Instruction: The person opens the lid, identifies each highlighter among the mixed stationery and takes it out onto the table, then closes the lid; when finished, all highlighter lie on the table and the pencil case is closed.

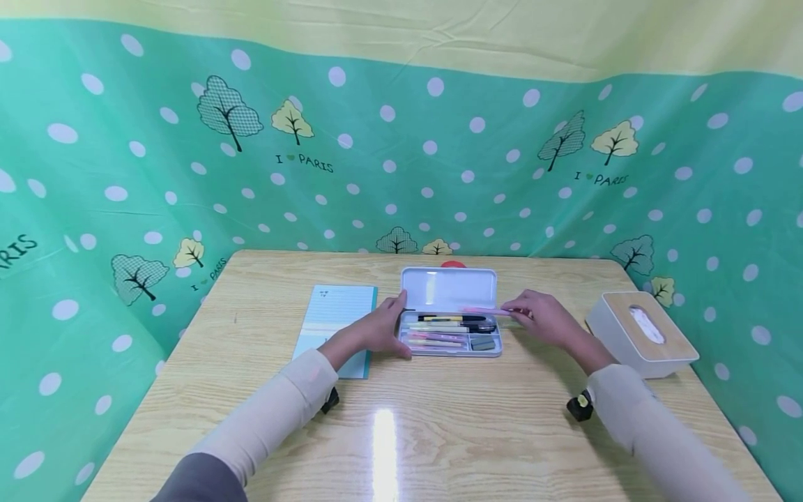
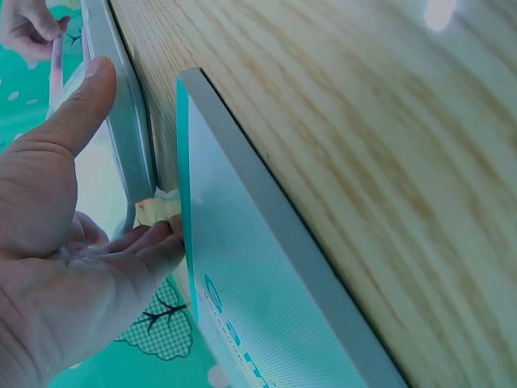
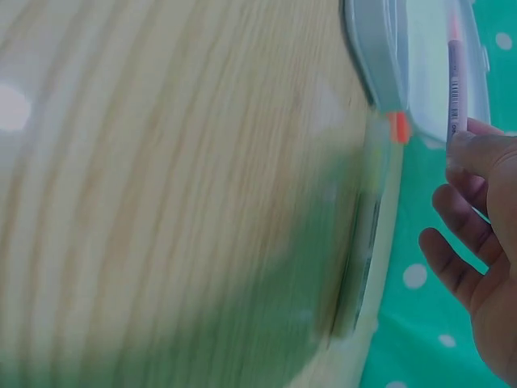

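Observation:
An open white pencil case (image 1: pixel 450 353) lies on the table with its lid (image 1: pixel 467 289) tipped back. Inside are several pens, among them a yellow-and-black one (image 1: pixel 448 318), and a grey eraser (image 1: pixel 483 344) at the right. My left hand (image 1: pixel 379 328) holds the case's left end, the thumb at the front corner and the fingers toward the back. Between thumb and fingertips, my right hand (image 1: pixel 541 317) pinches a pink pen (image 3: pixel 456 89) near its end. The pen points left over the case's right side, its tip before the lid.
A light blue notebook (image 1: pixel 335 307) with a teal edge lies under and beside my left forearm. At the right stands a white tissue box (image 1: pixel 617 335) with a wooden top. Something red (image 1: pixel 453 264) shows behind the lid. A polka-dot curtain (image 1: pixel 389 167) hangs beyond the table.

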`<state>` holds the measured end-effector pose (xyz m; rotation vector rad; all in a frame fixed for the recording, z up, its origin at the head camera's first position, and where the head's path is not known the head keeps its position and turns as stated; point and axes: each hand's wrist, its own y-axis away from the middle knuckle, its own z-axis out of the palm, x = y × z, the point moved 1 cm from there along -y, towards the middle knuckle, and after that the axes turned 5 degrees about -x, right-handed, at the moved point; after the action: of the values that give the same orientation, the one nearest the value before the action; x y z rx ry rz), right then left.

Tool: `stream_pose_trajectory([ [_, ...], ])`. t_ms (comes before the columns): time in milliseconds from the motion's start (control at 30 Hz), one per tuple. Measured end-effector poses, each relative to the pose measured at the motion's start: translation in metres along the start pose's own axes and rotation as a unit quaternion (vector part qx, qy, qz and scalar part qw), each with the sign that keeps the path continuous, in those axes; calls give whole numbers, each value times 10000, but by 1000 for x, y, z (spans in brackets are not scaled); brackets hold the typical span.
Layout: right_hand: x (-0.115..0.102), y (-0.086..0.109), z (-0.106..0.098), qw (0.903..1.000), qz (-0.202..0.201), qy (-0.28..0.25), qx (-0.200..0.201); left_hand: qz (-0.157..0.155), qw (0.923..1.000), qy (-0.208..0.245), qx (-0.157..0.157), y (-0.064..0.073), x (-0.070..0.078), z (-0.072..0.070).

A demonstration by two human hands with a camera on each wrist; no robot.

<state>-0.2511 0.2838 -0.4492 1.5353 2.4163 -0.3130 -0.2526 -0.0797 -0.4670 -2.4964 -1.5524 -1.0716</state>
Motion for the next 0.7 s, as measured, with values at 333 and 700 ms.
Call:
stream_pose_trajectory([
  [333, 28, 23, -2, 9989, 473, -12, -23, 18, 10000, -5, 11, -2, -2, 2],
  [700, 49, 46, -3, 9987, 503, 21, 75, -13, 10000, 0, -28, 0, 0, -1],
])
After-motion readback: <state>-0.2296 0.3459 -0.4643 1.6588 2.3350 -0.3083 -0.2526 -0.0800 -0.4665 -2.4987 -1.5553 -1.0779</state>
